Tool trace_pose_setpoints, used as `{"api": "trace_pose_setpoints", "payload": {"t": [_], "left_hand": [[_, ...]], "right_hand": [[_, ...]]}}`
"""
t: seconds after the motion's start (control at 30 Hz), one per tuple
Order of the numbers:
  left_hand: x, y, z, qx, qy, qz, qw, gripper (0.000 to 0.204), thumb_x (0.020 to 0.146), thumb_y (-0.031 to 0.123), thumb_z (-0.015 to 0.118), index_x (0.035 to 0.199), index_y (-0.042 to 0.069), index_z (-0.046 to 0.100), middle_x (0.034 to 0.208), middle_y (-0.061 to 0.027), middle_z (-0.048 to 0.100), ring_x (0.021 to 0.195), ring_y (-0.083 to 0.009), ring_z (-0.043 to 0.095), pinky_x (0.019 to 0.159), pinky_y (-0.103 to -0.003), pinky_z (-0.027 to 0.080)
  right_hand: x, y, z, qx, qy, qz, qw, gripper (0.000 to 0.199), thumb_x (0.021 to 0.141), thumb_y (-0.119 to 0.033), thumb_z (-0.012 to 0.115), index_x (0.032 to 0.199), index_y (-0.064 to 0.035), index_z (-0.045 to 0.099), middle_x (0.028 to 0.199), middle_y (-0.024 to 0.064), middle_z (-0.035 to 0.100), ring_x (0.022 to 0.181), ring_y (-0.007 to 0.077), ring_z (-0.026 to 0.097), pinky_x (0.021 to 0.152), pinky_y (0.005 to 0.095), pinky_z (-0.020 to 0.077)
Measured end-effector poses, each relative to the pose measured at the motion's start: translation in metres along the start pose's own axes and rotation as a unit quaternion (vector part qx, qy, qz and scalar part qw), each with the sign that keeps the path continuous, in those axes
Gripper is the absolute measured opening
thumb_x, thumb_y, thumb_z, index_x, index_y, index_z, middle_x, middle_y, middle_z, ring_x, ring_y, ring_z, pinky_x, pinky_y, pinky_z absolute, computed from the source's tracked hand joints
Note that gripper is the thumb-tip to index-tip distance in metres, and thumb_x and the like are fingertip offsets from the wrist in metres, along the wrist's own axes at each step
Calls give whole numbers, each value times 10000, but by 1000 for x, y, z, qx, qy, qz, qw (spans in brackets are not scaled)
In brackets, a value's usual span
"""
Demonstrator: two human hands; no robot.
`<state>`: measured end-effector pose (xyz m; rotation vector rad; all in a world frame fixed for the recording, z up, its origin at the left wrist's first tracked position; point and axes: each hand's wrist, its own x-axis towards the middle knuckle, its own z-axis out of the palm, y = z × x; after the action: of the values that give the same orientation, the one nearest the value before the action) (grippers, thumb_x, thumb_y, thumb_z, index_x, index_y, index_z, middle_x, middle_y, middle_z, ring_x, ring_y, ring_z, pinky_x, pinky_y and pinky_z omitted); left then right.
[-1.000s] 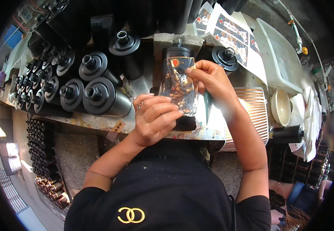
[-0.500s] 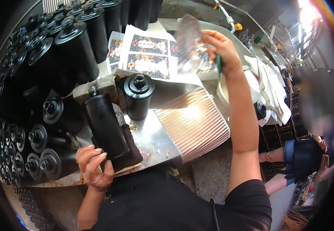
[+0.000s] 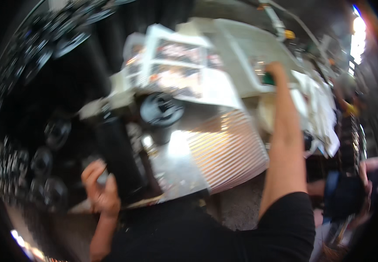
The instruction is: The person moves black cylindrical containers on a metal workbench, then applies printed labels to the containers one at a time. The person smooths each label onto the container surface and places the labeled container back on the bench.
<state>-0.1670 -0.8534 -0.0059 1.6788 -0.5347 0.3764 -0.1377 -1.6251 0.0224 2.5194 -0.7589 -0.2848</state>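
My right hand (image 3: 276, 72) reaches into a pale rectangular basin (image 3: 237, 54) at the far right, closed around a green-handled tool (image 3: 268, 79); motion smears the tool's other end. Something clear and glinting (image 3: 258, 65) shows beside those fingers. My left hand (image 3: 101, 187) is at the near left, fingers curled and thumb apart, close to the lower end of a black cylindrical bottle (image 3: 118, 150). That bottle lies tilted, its neck toward a grey block (image 3: 94, 108). An upright black bottle (image 3: 160, 109) stands to its right.
Rows of black bottles (image 3: 56, 159) crowd the left side. Printed sheets (image 3: 178, 65) lie at the back, and a striped panel (image 3: 228, 150) sits on the metal table (image 3: 176, 168). White cloths (image 3: 317, 111) hang at right. Another person's arm (image 3: 365, 174) shows at far right.
My right hand has moved from above the printed sheets, where it held a clear sheet-like thing, back and right into the basin. My left hand has drawn slightly away from the lying bottle.
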Motion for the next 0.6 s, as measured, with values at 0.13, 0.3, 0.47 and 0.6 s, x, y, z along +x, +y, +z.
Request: {"api": "trace_pose_setpoints", "payload": {"t": [0.13,0.3,0.47,0.6], "left_hand": [[13,2,1,11,-26,-95,995,473,869,79,597,1316,51,445,1305,-124,397,1237,-245,429,1038,-370,371],[35,-5,10,-299,-78,-353,883,647,975,324,540,1468,46,227,1386,-131,398,1275,-199,419,1050,-344,370],[47,1,12,-343,-102,-365,859,608,965,360,551,1407,19,312,1244,-117,537,1095,-172,569,928,-300,490],[47,-8,12,-350,-116,-349,861,628,967,406,532,1404,9,318,1259,-125,526,1117,-182,561,949,-308,478]], "right_hand": [[-34,-22,-59,300,108,65,945,216,791,-243,638,737,-34,660,668,78,610,630,147,551,586,346,433],[-118,-69,-167,517,232,-29,824,229,863,-246,670,903,-22,695,705,-13,620,576,72,505,539,257,382],[-232,-182,-269,729,122,-103,665,239,903,-238,670,1020,-29,680,799,-45,622,532,-24,405,486,148,295],[-301,-255,-304,828,49,-179,528,216,911,-183,652,1046,-15,641,829,27,659,432,-6,414,381,147,293]]}}
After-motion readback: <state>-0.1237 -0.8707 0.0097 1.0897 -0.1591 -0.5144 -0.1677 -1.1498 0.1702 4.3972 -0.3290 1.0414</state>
